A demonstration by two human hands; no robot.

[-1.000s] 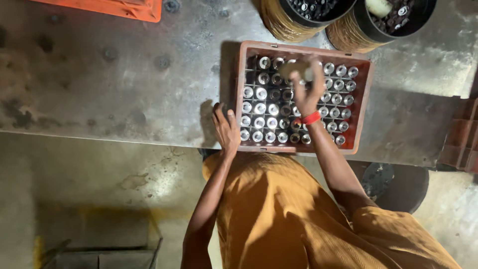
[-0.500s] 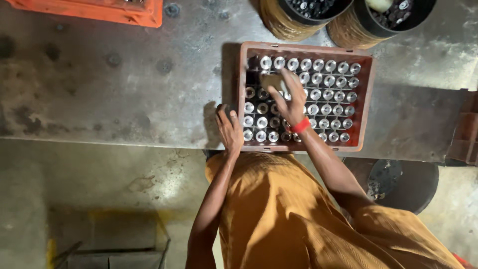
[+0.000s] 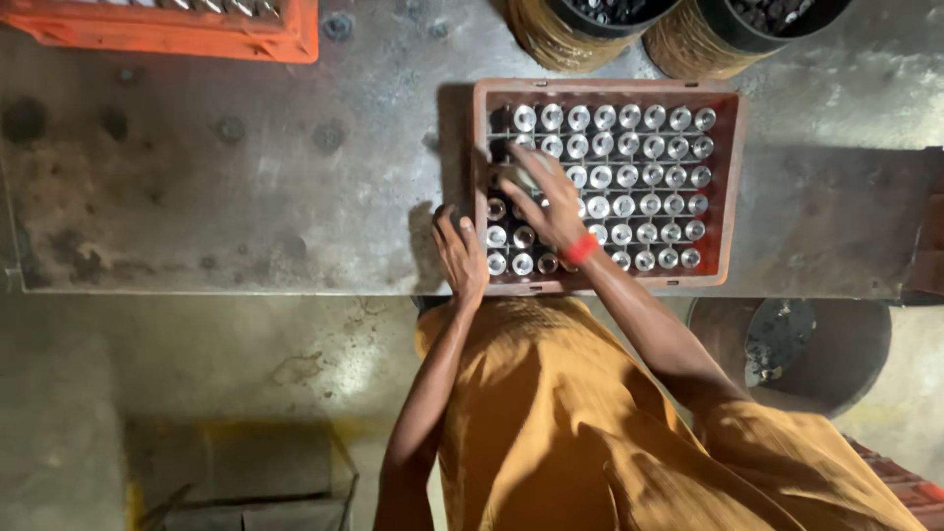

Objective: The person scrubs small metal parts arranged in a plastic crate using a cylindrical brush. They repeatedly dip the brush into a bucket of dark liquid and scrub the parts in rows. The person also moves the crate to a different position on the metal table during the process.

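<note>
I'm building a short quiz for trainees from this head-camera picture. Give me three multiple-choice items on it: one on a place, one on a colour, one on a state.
1. Where does the left hand rest?
A. on the near left edge of the brown crate
B. inside a round bin
C. on the orange crate

2. What colour is the band on the right wrist?
A. blue
B. red
C. white

3. What is the right hand doing?
A. hanging off the metal table
B. lying flat on bare metal
C. reaching over the shiny metal cylinders, fingers on one

Answers: 1 A, the hand lies against that crate's rim. 2 B, the band shows red. 3 C, the fingers curl around a cylinder in the crate's left part.
</note>
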